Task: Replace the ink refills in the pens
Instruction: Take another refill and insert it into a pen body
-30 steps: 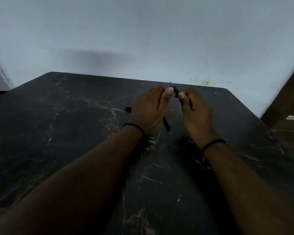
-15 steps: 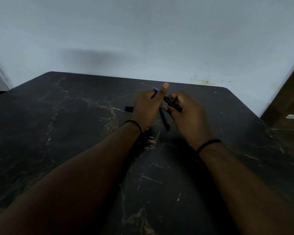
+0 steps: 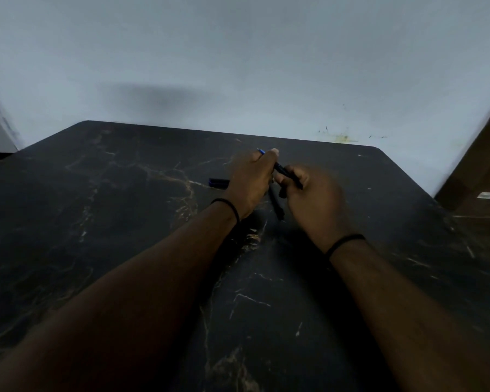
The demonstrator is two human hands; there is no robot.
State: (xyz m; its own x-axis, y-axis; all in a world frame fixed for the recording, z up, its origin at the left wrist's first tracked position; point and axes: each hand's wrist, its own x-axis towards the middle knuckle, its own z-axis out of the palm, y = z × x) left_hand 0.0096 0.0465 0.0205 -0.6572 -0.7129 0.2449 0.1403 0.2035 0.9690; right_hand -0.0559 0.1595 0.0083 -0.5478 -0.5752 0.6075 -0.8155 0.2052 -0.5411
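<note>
Above table (image 3: 125,222) — both hands (image 3: 249,179) grip pen (image 3: 280,168)

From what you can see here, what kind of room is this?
Probably a plain room at home or a small workspace; it is hard to say which. A dark marble-patterned table stands against a bare, scuffed pale wall, with pen parts such as a blue-ended piece on it.

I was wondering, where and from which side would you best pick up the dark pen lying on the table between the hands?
Probably the middle of the dark pen, pinched across its barrel from above. It lies flat on the table, running roughly near to far between the left hand and the right hand, so its long sides look reachable.
</note>
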